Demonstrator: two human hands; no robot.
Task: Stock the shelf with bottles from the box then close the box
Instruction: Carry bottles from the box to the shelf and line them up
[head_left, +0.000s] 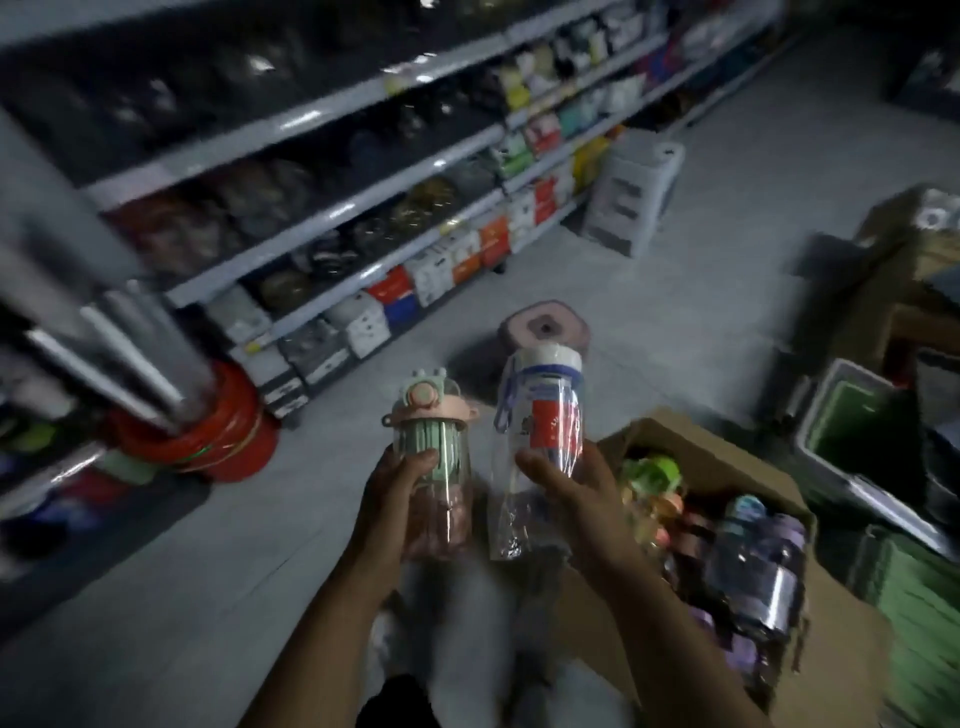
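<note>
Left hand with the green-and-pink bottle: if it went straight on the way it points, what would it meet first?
Likely nothing soon: the left hand, holding its bottle, points over bare floor, passing left of the pink stool toward the shelf boxes. Depth is unclear.

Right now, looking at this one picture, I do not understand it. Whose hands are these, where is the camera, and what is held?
There is no machine here. The camera sits on a person's head and looks forward and down at their two bare hands. The left hand grips a small bottle with a pink lid. The right hand grips a taller clear bottle with a white cap. At the right, an open cardboard box holds more bottles. The shelves stand at the left.
</note>
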